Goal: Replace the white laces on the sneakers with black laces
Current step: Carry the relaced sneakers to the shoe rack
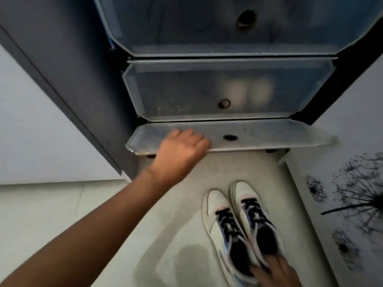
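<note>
- Reaching forward, the left hand (182,146) grips the front edge of the lowest flap door (269,136) of a plastic shoe cabinet (207,44), fingers curled over the edge; the door is tilted outward, nearly level.
- The right hand (273,272) holds the pair of sneakers (238,220) by their heel ends, at the bottom right of the view; the fingers are blurred, but they wrap the backs of both shoes.
- Both sneakers are white with pale trim, side by side and touching, toes pointing toward the cabinet.
- Black laces (226,221) run through the eyelets of each sneaker.
- The sneakers are above the pale floor (62,208), in front of the open door; whether they touch the floor cannot be told.
- Behind the frosted middle door (186,90), two pale rounded shapes show dimly.
- A wall panel (352,204) with a black dandelion print stands at the right.
</note>
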